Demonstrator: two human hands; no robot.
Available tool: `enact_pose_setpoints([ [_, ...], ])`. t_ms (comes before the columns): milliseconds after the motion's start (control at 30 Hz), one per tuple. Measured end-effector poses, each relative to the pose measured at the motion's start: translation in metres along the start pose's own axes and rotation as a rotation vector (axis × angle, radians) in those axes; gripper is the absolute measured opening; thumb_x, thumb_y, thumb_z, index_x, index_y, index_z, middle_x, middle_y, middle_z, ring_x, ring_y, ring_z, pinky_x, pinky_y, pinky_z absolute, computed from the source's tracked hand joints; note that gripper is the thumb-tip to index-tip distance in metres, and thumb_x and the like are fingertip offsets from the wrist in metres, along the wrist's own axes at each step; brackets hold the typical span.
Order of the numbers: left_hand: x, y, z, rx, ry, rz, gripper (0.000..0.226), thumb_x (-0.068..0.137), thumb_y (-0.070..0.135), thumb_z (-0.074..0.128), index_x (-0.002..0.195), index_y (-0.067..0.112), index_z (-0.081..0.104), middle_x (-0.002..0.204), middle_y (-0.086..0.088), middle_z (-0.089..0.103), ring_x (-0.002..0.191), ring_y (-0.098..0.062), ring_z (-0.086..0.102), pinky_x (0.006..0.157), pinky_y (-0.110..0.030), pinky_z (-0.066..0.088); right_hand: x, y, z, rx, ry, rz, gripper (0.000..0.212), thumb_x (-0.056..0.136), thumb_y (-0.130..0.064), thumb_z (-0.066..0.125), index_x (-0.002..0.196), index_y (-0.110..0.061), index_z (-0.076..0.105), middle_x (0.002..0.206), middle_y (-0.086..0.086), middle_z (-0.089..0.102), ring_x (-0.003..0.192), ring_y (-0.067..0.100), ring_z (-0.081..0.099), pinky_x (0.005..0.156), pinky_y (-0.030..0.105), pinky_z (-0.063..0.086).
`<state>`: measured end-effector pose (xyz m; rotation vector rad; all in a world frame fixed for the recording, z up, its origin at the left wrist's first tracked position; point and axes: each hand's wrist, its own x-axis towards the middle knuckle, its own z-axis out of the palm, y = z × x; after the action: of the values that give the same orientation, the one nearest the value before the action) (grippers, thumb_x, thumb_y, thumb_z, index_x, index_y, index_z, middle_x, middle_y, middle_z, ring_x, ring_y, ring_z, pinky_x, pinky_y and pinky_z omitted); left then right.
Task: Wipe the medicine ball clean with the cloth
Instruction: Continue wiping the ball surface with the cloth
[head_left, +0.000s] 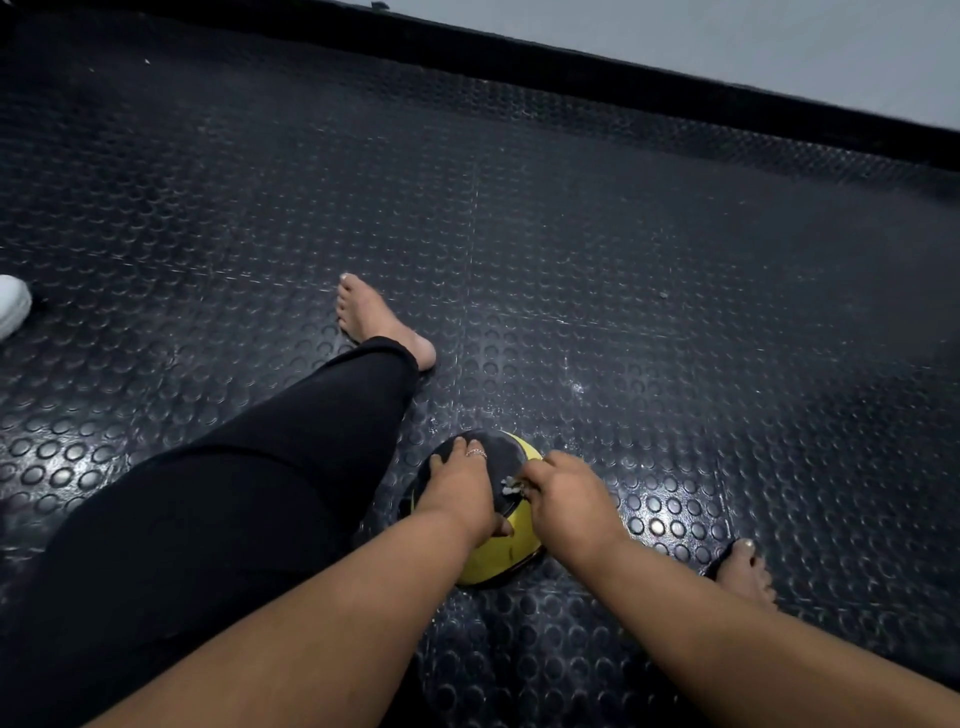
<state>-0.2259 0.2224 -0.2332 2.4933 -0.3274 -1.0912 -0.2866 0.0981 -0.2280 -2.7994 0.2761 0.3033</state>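
Observation:
A black and yellow medicine ball (506, 551) sits on the studded floor between my legs. My left hand (460, 486) lies flat on the ball's black top, fingers spread over it. My right hand (558, 493) is curled round a small pale cloth (511, 487), only a crumpled bit of which shows at the fingers, pressed against the top of the ball.
Black studded rubber flooring (623, 260) covers the area up to a dark skirting and grey wall (779, 47) at the far side. My left leg in black trousers (260, 493) stretches forward beside the ball. My right foot (745, 574) rests right of it. A white shoe (13, 304) shows at the left edge.

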Motion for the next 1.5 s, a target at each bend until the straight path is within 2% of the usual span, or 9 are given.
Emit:
enact_pose_setpoints([
  [200, 0.003, 0.003, 0.002, 0.056, 0.008, 0.024, 0.115, 0.073, 0.037, 0.084, 0.155, 0.009, 0.009, 0.163, -0.004, 0.006, 0.148, -0.033, 0.01, 0.12, -0.042, 0.021, 0.039, 0.012, -0.008, 0.131, -0.041, 0.21, 0.035, 0.085, -0.002, 0.043, 0.107, -0.017, 0.066, 0.107, 0.011, 0.059, 0.1, 0.03, 0.056, 0.078, 0.03, 0.043],
  [400, 0.008, 0.0, -0.009, -0.025, 0.038, 0.022, 0.092, 0.064, 0.033, 0.091, 0.137, 0.012, 0.039, 0.148, -0.002, 0.036, 0.138, -0.03, 0.034, 0.111, -0.043, 0.036, -0.001, -0.001, 0.0, 0.191, 0.011, 0.069, 0.023, 0.087, -0.003, 0.048, 0.099, -0.01, 0.067, 0.097, 0.009, 0.059, 0.093, 0.026, 0.055, 0.078, 0.032, 0.044],
  [600, 0.015, 0.002, -0.015, -0.002, 0.05, 0.034, 0.1, 0.063, 0.039, 0.09, 0.144, 0.011, 0.037, 0.147, -0.004, 0.041, 0.135, -0.03, 0.04, 0.11, -0.042, 0.037, 0.028, 0.003, 0.002, 0.299, 0.039, 0.254, 0.017, 0.088, -0.008, 0.05, 0.091, -0.016, 0.065, 0.094, 0.007, 0.063, 0.083, 0.023, 0.055, 0.067, 0.027, 0.039],
  [700, 0.011, 0.003, -0.013, 0.022, 0.042, 0.05, 0.097, 0.065, 0.038, 0.089, 0.142, 0.011, 0.036, 0.148, -0.004, 0.036, 0.137, -0.03, 0.036, 0.11, -0.045, 0.037, 0.042, 0.009, -0.002, 0.311, -0.007, 0.338, 0.011, 0.089, -0.012, 0.054, 0.09, -0.018, 0.063, 0.09, 0.009, 0.066, 0.082, 0.026, 0.057, 0.068, 0.03, 0.045],
  [1000, 0.01, 0.003, -0.01, 0.006, 0.053, 0.038, 0.09, 0.066, 0.037, 0.089, 0.137, 0.013, 0.04, 0.144, -0.004, 0.039, 0.135, -0.031, 0.037, 0.108, -0.046, 0.038, 0.006, -0.008, -0.004, 0.229, -0.002, 0.155, 0.016, 0.089, -0.007, 0.052, 0.096, -0.012, 0.065, 0.099, 0.008, 0.061, 0.09, 0.022, 0.056, 0.073, 0.029, 0.044],
  [1200, 0.008, 0.004, -0.01, 0.072, 0.038, 0.054, 0.099, 0.067, 0.041, 0.087, 0.144, 0.013, 0.032, 0.151, -0.004, 0.031, 0.139, -0.03, 0.032, 0.113, -0.043, 0.034, 0.045, 0.006, -0.005, 0.266, -0.041, 0.315, 0.011, 0.088, -0.011, 0.056, 0.096, -0.015, 0.064, 0.097, 0.01, 0.065, 0.086, 0.026, 0.057, 0.067, 0.026, 0.039],
  [1300, 0.006, 0.005, -0.008, 0.095, 0.033, 0.08, 0.103, 0.07, 0.041, 0.085, 0.149, 0.012, 0.026, 0.156, -0.003, 0.024, 0.142, -0.03, 0.025, 0.115, -0.043, 0.03, 0.06, 0.02, -0.005, 0.3, -0.083, 0.368, 0.011, 0.089, -0.018, 0.059, 0.097, -0.017, 0.066, 0.099, 0.01, 0.067, 0.087, 0.023, 0.055, 0.073, 0.024, 0.039],
  [1367, 0.007, 0.004, -0.009, 0.086, 0.035, 0.081, 0.104, 0.071, 0.041, 0.085, 0.15, 0.012, 0.025, 0.157, -0.003, 0.023, 0.143, -0.029, 0.025, 0.115, -0.042, 0.03, 0.062, 0.03, 0.0, 0.232, -0.097, 0.36, 0.015, 0.091, -0.03, 0.057, 0.102, -0.026, 0.067, 0.108, 0.009, 0.062, 0.099, 0.024, 0.051, 0.084, 0.029, 0.04],
  [1500, 0.013, 0.001, -0.013, 0.045, 0.042, 0.076, 0.101, 0.067, 0.041, 0.087, 0.147, 0.013, 0.032, 0.153, -0.002, 0.032, 0.14, -0.027, 0.032, 0.113, -0.043, 0.033, 0.047, 0.034, 0.009, 0.135, -0.122, 0.361, 0.038, 0.096, -0.046, 0.04, 0.131, -0.032, 0.051, 0.13, 0.01, 0.037, 0.123, 0.03, 0.031, 0.104, 0.042, 0.029],
])
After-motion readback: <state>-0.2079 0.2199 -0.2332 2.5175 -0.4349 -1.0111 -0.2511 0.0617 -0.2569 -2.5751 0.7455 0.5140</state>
